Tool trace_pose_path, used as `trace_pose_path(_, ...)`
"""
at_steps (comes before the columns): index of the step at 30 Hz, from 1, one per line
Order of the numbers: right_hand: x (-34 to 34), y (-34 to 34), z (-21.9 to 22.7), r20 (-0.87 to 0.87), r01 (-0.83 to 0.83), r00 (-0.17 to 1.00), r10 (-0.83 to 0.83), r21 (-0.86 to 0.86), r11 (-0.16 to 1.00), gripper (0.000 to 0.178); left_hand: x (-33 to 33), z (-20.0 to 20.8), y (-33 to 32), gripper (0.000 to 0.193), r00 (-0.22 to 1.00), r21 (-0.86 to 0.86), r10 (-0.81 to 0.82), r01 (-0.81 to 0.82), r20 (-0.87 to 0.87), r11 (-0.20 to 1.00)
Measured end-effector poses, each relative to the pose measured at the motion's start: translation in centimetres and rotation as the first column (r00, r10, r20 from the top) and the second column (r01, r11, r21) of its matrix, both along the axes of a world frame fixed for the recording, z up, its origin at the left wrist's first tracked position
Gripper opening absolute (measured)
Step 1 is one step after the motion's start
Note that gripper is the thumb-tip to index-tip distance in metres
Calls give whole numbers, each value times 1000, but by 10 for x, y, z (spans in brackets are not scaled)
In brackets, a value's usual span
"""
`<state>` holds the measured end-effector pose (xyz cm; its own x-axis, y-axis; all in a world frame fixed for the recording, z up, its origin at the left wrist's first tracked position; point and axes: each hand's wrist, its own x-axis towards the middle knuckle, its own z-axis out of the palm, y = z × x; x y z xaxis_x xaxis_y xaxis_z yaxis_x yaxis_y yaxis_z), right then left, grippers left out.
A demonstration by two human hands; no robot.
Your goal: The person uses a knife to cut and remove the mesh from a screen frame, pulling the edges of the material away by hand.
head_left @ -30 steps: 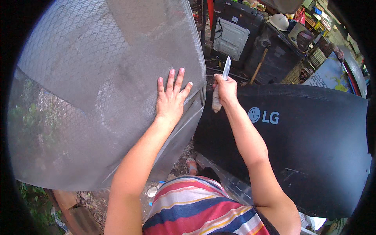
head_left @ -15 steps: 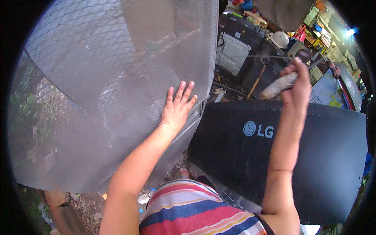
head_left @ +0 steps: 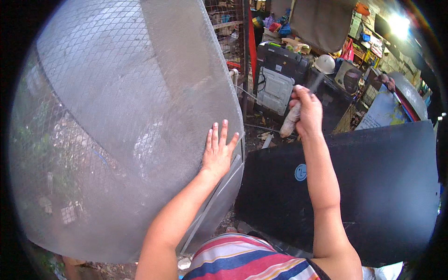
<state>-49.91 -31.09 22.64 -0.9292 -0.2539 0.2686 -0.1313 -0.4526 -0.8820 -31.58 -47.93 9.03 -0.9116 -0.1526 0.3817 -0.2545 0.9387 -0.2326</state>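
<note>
A big grey see-through mesh panel [head_left: 182,107] fills the left side, standing upright or tilted. My left hand [head_left: 218,151] lies flat on it near its right edge, fingers spread. My right hand [head_left: 309,112] is closed round a pale, grimy, thick-ended tool [head_left: 291,122], held off the panel's right edge. A blurred thin dark part shows above the fist; its kind cannot be told. Below the right forearm lies a black curved cover panel [head_left: 373,182] with a round pale logo, partly hidden by that arm.
A dark appliance with a light grey back plate [head_left: 275,91] stands beyond my right hand. A white hard hat [head_left: 325,64] sits behind it. Cluttered shelves [head_left: 368,42] and a bright lamp [head_left: 399,25] are at the far right. Wire fencing [head_left: 226,28] rises behind the mesh panel.
My right hand has swung left and somewhat lower with the pale tool, whose thin part now points up. The left hand stays flat on the mesh panel. The view has shifted.
</note>
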Motion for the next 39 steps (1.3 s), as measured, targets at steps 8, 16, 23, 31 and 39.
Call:
trace_pose_path(8, -26, -63, -13, -236, -28, 945, 227, 632, 774, 40, 7, 6, 9, 80, 994, -3, 13, -13, 106, 1000)
trace_pose_path(16, -51, -130, -51, -425, 145, 868, 256, 710, 689, 45, -56, 59, 19, 86, 988, -425, 140, -156, -68, 892)
trace_pose_path(23, -56, -130, -24, -493, 256, 786, 373, 809, 529, 43, -70, 72, -10, 96, 923, -382, 372, -310, 101, 871)
trace_pose_path(31, -68, -132, 5, 23, -255, 943, 332, 690, 677, 13, -71, 69, -30, 97, 941, -347, 304, -237, 151, 907)
trace_pose_path(39, -45, -64, 190, -365, -13, 881, 301, 617, 786, 16, -70, 56, -33, 96, 986, -363, 163, -137, 41, 922)
